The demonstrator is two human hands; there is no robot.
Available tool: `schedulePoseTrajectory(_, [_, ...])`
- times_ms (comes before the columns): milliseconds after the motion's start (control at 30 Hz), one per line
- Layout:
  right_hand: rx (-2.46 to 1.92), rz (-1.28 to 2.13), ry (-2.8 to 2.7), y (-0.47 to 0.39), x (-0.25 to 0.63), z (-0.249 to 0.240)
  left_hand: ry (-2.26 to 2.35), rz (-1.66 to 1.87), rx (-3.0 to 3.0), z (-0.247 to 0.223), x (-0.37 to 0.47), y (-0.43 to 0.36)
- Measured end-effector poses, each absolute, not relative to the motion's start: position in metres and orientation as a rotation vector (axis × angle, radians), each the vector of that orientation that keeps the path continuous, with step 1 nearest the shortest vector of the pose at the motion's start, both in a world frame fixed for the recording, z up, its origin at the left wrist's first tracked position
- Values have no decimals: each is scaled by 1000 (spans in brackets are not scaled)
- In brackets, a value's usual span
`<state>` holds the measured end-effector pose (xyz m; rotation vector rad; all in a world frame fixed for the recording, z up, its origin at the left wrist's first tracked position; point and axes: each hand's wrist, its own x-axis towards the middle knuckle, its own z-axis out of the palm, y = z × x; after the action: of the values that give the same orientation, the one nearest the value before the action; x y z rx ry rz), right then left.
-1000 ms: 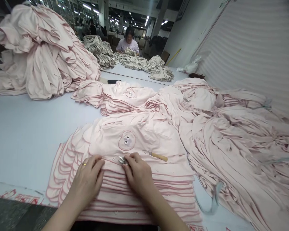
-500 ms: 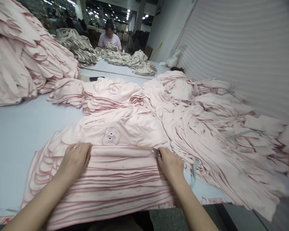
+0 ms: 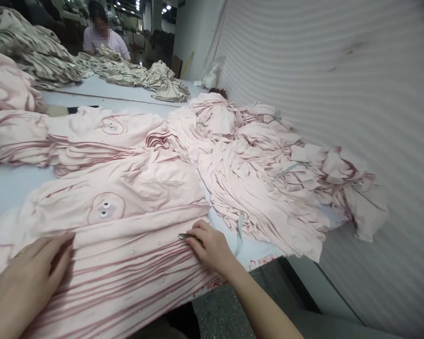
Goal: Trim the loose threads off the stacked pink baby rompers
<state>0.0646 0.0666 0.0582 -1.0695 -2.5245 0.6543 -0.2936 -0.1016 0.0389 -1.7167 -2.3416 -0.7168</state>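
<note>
Pinching snips [image 3: 181,236], the right hand [image 3: 209,248] is over the shirts [image 3: 127,268]; the left hand [image 3: 30,278] curls on them, whether gripping cloth I cannot tell

A pale table [image 3: 7,188] bears stacked pink garments [image 3: 155,183] and greyish cloth [image 3: 123,73].

left hand [image 3: 30,280]: back up, fingers [image 3: 54,245] curved | right hand [image 3: 212,247]: fingers pinched

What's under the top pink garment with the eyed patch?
Under the top garment: stacked pink layers, darker edges showing on the near side, plus a few small round fasteners. The rest of those layers, and anything between them, is covered.
</note>
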Motion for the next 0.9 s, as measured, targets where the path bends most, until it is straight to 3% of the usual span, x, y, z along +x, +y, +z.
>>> schedulePoseTrajectory(300, [-745,657,-2677,37,-5,56,-2171,-617,-1785,61,-248,-105])
schedulePoseTrajectory(900, [-743,589,-2621,28,-20,42,-2174,-744,-1769,46,-236,-126])
